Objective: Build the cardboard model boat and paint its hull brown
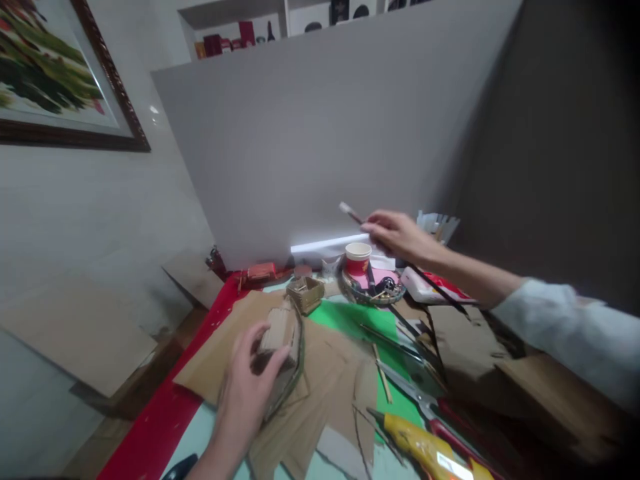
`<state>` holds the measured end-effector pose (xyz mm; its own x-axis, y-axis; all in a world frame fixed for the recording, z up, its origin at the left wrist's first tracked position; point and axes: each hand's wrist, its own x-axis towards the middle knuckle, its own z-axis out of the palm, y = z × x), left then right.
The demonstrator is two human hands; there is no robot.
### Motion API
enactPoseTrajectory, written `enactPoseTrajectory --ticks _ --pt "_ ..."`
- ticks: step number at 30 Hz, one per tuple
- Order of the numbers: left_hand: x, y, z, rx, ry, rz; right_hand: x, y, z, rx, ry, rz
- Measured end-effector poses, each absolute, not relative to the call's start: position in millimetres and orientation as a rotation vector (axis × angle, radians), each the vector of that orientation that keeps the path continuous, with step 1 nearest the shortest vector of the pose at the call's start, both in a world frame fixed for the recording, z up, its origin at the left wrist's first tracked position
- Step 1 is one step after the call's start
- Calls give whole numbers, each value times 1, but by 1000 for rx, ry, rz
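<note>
My left hand [245, 387] is curled round a small cardboard model [280, 330] that rests on brown cardboard sheets [320, 380] near the table's front. My right hand [397, 235] reaches out over the far side of the table and pinches a thin paintbrush [350, 212], bristle tip pointing up and left. Just below that hand stands a red and white paper cup [358, 257]. Beside the cup lies a shallow dish [371, 288] holding small odds and ends.
A small cardboard box [306, 293] sits behind the model. A green sheet [360, 320], scissors [410, 390] and a yellow glue gun [425, 450] lie at the right front. A grey partition [325, 120] backs the table. A red mat edge [165, 413] runs along the left.
</note>
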<state>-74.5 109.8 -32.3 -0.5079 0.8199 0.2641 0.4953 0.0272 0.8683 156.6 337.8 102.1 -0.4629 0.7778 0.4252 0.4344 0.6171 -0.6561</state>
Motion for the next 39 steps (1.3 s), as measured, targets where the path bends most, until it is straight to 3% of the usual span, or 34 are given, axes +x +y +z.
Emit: enactPoseTrajectory --ticks 7,19,29,39 --pt "-91 106 -22 1449 1912 1430 140 291 45 -1113 -2319 837" --pt "-136 49 7 1667 1777 1130 189 249 40 -1225 -2146 1134" --pt "-147 41 -4 1700 1760 1020 152 218 27 -1114 -1875 1378" --pt "-149 31 7 2196 2069 1392 116 150 49 -903 -1872 1619"
